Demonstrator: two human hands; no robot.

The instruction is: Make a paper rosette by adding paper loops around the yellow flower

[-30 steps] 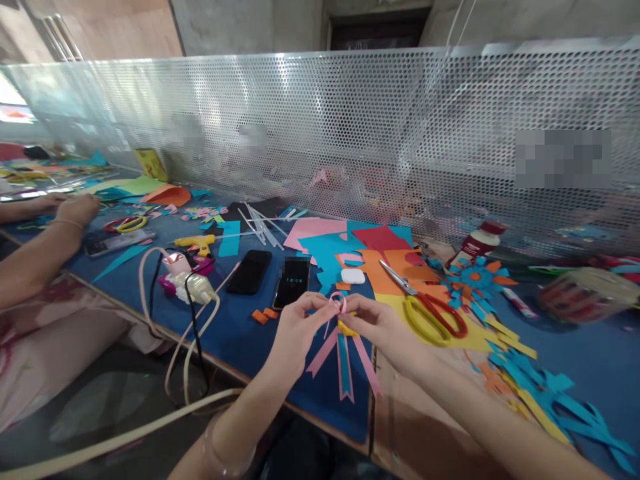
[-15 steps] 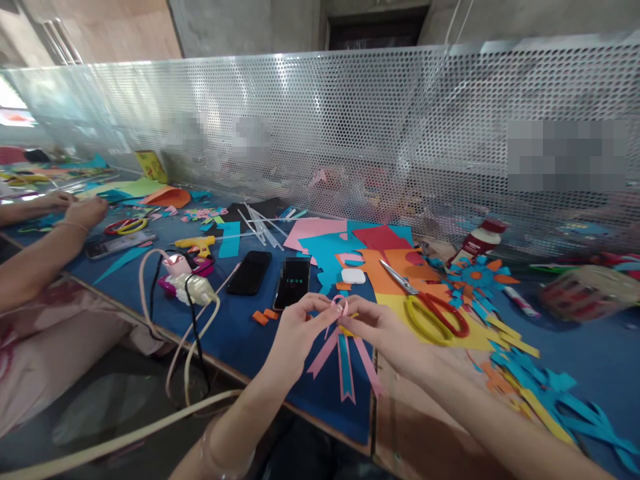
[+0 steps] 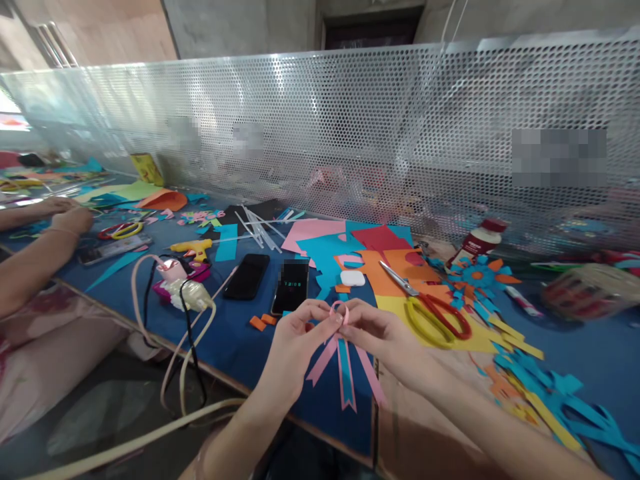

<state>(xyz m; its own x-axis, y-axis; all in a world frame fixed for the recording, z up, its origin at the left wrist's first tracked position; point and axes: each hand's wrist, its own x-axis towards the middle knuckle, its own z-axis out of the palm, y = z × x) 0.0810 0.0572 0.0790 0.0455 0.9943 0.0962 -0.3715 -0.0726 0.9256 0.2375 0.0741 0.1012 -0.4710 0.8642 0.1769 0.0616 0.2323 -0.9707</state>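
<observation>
Above the table's front edge I hold a paper ribbon decoration between both hands. A small pink loop stands at its top, and pink tails with notched ends hang below, the middle one faced in blue. My left hand pinches it from the left, thumb at the base of the loop. From the right, my right hand grips the same spot with thumb and fingers. The fingertips of both hands nearly meet and hide the joint. Small orange paper pieces lie left of my left hand.
Scissors lie on yellow and orange paper at right, before a blue-orange paper flower and a bottle. Two phones, a white case, a glue gun and cabled plugs sit leftward. A co-worker's hands are far left.
The pink loop between my fingertips now shows rounder and more upright. A yellow bit seen by my right fingers is now hidden. The view has shifted slightly.
</observation>
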